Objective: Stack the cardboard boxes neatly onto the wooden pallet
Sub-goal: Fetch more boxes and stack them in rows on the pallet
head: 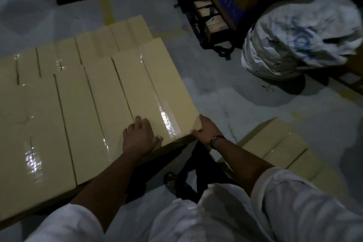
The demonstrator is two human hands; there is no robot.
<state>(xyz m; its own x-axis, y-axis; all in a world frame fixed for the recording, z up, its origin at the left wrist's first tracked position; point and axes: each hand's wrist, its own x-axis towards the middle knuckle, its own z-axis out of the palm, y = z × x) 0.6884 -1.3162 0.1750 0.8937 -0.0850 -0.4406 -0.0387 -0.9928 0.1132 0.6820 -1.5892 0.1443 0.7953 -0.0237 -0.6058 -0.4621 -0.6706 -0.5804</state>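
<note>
A layer of long tan cardboard boxes lies side by side, filling the left half of the head view. The rightmost box (157, 84), sealed with shiny tape, is the one I touch. My left hand (139, 136) lies flat on its top near the front end, fingers spread. My right hand (206, 131) grips its front right corner, thumb on the top edge. The pallet beneath the stack is hidden. Several more boxes (279, 149) lie on the floor at my lower right.
A stuffed white sack (300, 33) stands on the floor at the right. A dark metal frame (212, 23) and blue-edged cartons stand behind it. Pale floor with a yellow line (107, 12) lies beyond the stack. My sandalled foot (170, 180) is below the box edge.
</note>
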